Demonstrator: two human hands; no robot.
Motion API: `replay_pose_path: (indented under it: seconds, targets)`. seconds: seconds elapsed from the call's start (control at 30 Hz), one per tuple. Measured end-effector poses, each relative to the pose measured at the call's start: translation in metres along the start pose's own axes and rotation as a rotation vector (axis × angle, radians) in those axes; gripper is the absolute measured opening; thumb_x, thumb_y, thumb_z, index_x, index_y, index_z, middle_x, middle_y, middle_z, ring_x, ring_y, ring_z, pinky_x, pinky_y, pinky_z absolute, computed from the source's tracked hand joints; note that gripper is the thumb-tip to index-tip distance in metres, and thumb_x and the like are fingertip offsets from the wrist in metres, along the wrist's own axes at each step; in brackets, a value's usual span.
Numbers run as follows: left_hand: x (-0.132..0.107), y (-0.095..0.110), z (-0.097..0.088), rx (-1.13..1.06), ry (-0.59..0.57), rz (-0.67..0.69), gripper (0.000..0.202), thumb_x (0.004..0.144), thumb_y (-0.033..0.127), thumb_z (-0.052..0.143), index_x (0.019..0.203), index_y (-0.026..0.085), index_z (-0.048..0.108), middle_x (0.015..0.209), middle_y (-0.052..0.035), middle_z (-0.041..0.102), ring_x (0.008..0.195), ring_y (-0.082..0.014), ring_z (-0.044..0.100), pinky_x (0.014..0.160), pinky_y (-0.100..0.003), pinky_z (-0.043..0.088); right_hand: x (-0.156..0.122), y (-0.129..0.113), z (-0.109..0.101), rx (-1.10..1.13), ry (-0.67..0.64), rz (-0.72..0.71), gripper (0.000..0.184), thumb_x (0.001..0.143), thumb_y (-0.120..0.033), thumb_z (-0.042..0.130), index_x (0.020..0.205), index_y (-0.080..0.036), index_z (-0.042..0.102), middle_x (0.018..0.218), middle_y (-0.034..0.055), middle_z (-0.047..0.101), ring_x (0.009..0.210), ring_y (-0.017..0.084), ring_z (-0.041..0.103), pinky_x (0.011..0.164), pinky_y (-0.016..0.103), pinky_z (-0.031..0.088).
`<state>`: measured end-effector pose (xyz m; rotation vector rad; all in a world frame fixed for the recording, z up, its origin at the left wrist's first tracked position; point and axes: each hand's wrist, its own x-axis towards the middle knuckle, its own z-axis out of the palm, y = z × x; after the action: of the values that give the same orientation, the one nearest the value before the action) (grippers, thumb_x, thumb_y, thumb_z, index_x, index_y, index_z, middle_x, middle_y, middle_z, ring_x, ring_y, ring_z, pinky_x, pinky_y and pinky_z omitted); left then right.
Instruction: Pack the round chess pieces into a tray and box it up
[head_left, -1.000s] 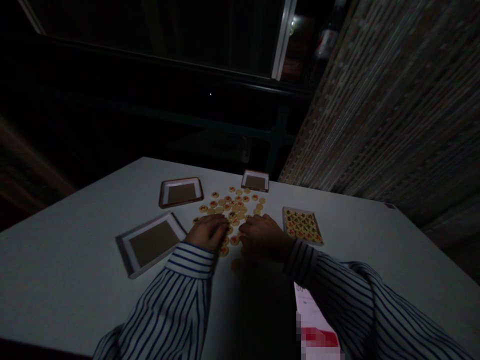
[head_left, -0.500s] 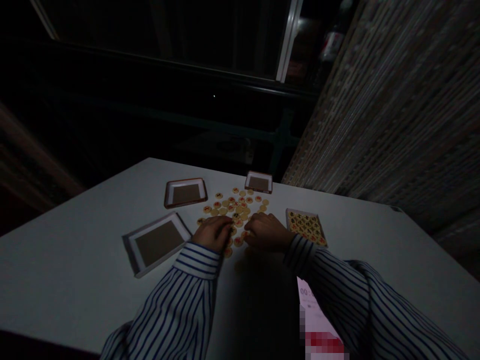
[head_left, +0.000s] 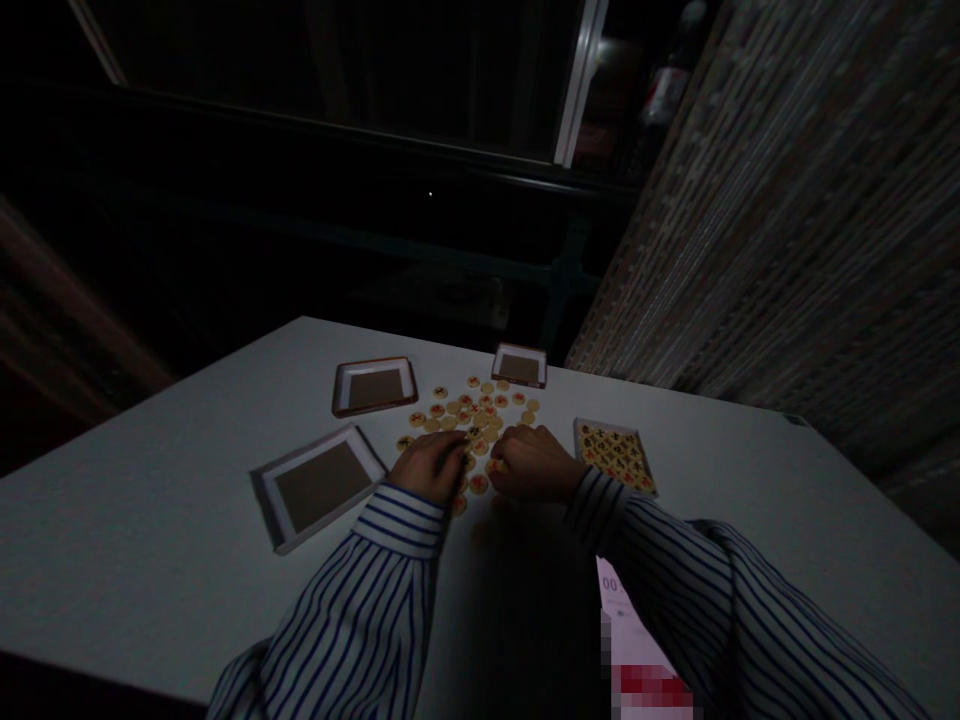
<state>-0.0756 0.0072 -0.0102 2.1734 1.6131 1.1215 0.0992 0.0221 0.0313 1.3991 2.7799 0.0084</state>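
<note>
Round wooden xiangqi pieces (head_left: 478, 484) with red or black characters, some blank side up, lie scattered mid-table. My left hand (head_left: 429, 466) reaches over the near left part of the spread, fingers extended and thumb apart, its fingertips low among the pieces. Beside it, my right hand (head_left: 534, 464) is curled closed, with a piece at its thumb and fingertips; the inside of the grip is hidden. To the right of that hand, a shallow box (head_left: 654, 492) holds rows of pieces, black characters at the back and red at the front.
On the white table (head_left: 172, 490) stand a shallow tray (head_left: 279, 548) at left, a brown-rimmed tray (head_left: 337, 410) behind it, and a smaller one (head_left: 519, 382) at the back. A lit phone screen (head_left: 626, 625) lies under my right forearm. A beaded curtain (head_left: 720, 230) hangs at right.
Both hands stay over the pieces with only slight finger movement. The whole view has shifted a little; the trays and the filled box keep their places.
</note>
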Motion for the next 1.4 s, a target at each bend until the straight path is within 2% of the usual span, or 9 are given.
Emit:
replay_pose_path:
  seconds: [0.1, 0.3, 0.43, 0.57, 0.7, 0.87, 1.07, 1.27, 1.4]
  targets:
    - [-0.001, 0.002, 0.001, -0.040, 0.056, -0.042, 0.033, 0.078, 0.034, 0.043, 0.097, 0.017, 0.063, 0.100, -0.0080, 0.066, 0.095, -0.0214, 0.059, 0.087, -0.034, 0.043, -0.002, -0.002, -0.007, -0.033, 0.006, 0.020, 0.031, 0.078, -0.036, 0.042, 0.090, -0.015, 0.060, 0.093, 0.0112, 0.064, 0.087, 0.023, 0.057, 0.075, 0.035, 0.036]
    - [0.000, 0.010, 0.004, -0.213, 0.084, -0.181, 0.032, 0.074, 0.039, 0.050, 0.094, 0.018, 0.064, 0.092, -0.0059, 0.068, 0.085, -0.0200, 0.062, 0.081, -0.032, 0.046, -0.010, -0.004, -0.020, -0.043, 0.098, 0.019, 0.025, 0.081, -0.033, 0.042, 0.090, -0.016, 0.058, 0.085, 0.0084, 0.065, 0.081, 0.021, 0.059, 0.074, 0.033, 0.034]
    - [0.001, 0.017, 0.008, -0.455, 0.076, -0.272, 0.033, 0.068, 0.041, 0.058, 0.090, 0.018, 0.065, 0.081, -0.0051, 0.069, 0.078, -0.0191, 0.063, 0.076, -0.031, 0.048, -0.016, -0.005, -0.024, -0.021, 0.164, -0.026, 0.026, 0.081, -0.031, 0.044, 0.097, -0.015, 0.056, 0.088, 0.0086, 0.065, 0.083, 0.021, 0.058, 0.074, 0.032, 0.033]
    - [0.001, 0.023, 0.011, -0.755, 0.009, -0.372, 0.038, 0.058, 0.040, 0.068, 0.086, 0.015, 0.064, 0.076, -0.0054, 0.069, 0.073, -0.0180, 0.063, 0.072, -0.030, 0.049, -0.022, -0.006, -0.025, 0.006, 0.260, -0.068, 0.027, 0.082, -0.029, 0.045, 0.103, -0.015, 0.055, 0.090, 0.0082, 0.064, 0.085, 0.020, 0.056, 0.073, 0.032, 0.032]
    - [0.001, 0.030, 0.012, -0.918, -0.003, -0.469, 0.038, 0.053, 0.036, 0.073, 0.082, 0.013, 0.065, 0.070, -0.0040, 0.068, 0.063, -0.0149, 0.061, 0.062, -0.026, 0.048, -0.027, -0.006, -0.027, 0.028, 0.322, -0.106, 0.026, 0.082, -0.029, 0.047, 0.102, -0.015, 0.056, 0.090, 0.0073, 0.064, 0.086, 0.019, 0.055, 0.073, 0.032, 0.031]
    - [0.001, 0.035, 0.010, -0.983, -0.012, -0.496, 0.033, 0.052, 0.033, 0.074, 0.076, 0.013, 0.066, 0.068, -0.0038, 0.068, 0.063, -0.0141, 0.060, 0.062, -0.025, 0.047, -0.033, -0.003, -0.029, 0.081, 0.344, -0.150, 0.024, 0.083, -0.029, 0.047, 0.102, -0.016, 0.056, 0.091, 0.0059, 0.063, 0.087, 0.018, 0.054, 0.074, 0.031, 0.032]
    - [0.001, 0.037, 0.011, -1.008, -0.033, -0.519, 0.037, 0.053, 0.034, 0.073, 0.083, 0.014, 0.068, 0.072, -0.0053, 0.069, 0.062, -0.0147, 0.061, 0.059, -0.026, 0.048, -0.038, 0.006, -0.031, 0.161, 0.355, -0.122, 0.025, 0.083, -0.031, 0.049, 0.102, -0.017, 0.056, 0.094, 0.0054, 0.063, 0.088, 0.017, 0.054, 0.076, 0.030, 0.032]
    - [0.003, 0.041, 0.011, -0.931, -0.049, -0.438, 0.036, 0.056, 0.035, 0.072, 0.086, 0.015, 0.069, 0.084, -0.0080, 0.070, 0.078, -0.0189, 0.063, 0.075, -0.032, 0.048, -0.045, 0.016, -0.033, 0.200, 0.360, -0.140, 0.020, 0.085, -0.028, 0.047, 0.098, -0.017, 0.058, 0.090, 0.0047, 0.064, 0.087, 0.015, 0.055, 0.076, 0.029, 0.033]
    - [0.006, 0.050, 0.011, -0.999, -0.103, -0.425, 0.031, 0.057, 0.032, 0.073, 0.083, 0.016, 0.068, 0.083, -0.0065, 0.070, 0.079, -0.0178, 0.063, 0.079, -0.032, 0.047, -0.048, 0.021, -0.031, 0.237, 0.384, -0.142, 0.022, 0.087, -0.028, 0.044, 0.100, -0.018, 0.058, 0.091, 0.0051, 0.064, 0.088, 0.015, 0.055, 0.078, 0.029, 0.034]
